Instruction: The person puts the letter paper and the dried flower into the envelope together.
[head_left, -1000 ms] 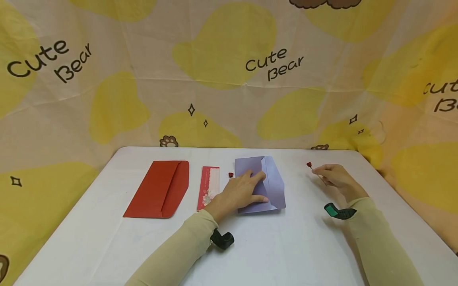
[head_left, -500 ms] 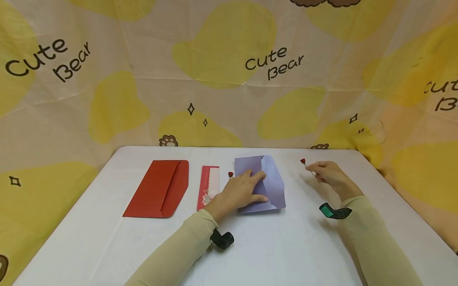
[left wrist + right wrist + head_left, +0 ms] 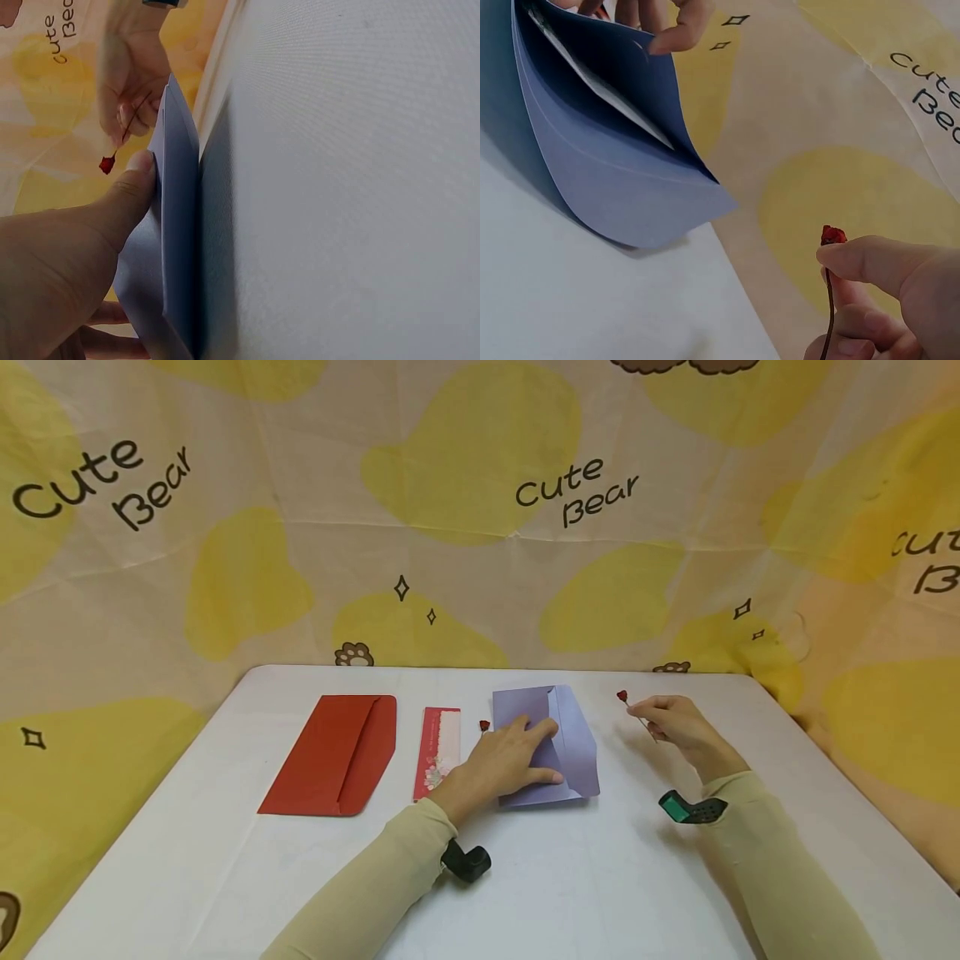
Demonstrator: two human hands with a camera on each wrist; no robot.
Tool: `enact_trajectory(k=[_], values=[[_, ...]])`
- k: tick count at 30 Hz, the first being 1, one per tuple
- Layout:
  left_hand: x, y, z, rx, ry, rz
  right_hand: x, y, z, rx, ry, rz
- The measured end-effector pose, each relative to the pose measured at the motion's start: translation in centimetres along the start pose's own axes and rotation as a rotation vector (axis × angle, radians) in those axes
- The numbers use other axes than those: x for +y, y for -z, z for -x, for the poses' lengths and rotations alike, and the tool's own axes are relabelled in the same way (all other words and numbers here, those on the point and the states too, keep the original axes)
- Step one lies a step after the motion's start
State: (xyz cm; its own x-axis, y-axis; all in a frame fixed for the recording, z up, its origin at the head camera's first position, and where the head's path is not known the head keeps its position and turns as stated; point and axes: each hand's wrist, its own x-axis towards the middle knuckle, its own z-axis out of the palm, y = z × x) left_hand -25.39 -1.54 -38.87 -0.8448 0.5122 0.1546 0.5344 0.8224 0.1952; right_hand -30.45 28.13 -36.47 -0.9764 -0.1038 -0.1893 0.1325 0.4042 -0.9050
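Apparently a makeshift studio: printed cloth [image 3: 465, 502] hangs behind a white table [image 3: 585, 885].

You are having open strip of table [image 3: 611, 793] between purple envelope [image 3: 577, 747] and right hand [image 3: 681, 728]; rose [image 3: 622, 696] is sticking out ahead, into this gap. Envelope mouth is gaping toward same side, white insert [image 3: 607, 94] occupying part of slot. Your left hand [image 3: 504, 764] is lying across envelope's left panel, blocking entry there. Pink card [image 3: 447, 735] and second rose [image 3: 483, 726] are crowding its left. Between forearms [image 3: 780, 868], near side is offering wide room. Backdrop [image 3: 450, 610] is closing far edge.
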Motion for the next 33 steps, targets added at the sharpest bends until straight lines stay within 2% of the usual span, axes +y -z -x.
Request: enact_trajectory(k=[11, 33], values=[[0.1, 0.0, 0.0, 0.001, -0.003, -0.001, -0.7, -1.7, 0.5, 0.011, 0.042, -0.038], [-0.1, -0.3, -0.2, 0.010, 0.002, -0.009, -1.5, -5.0, 0.8, -0.025, 0.019, -0.093]])
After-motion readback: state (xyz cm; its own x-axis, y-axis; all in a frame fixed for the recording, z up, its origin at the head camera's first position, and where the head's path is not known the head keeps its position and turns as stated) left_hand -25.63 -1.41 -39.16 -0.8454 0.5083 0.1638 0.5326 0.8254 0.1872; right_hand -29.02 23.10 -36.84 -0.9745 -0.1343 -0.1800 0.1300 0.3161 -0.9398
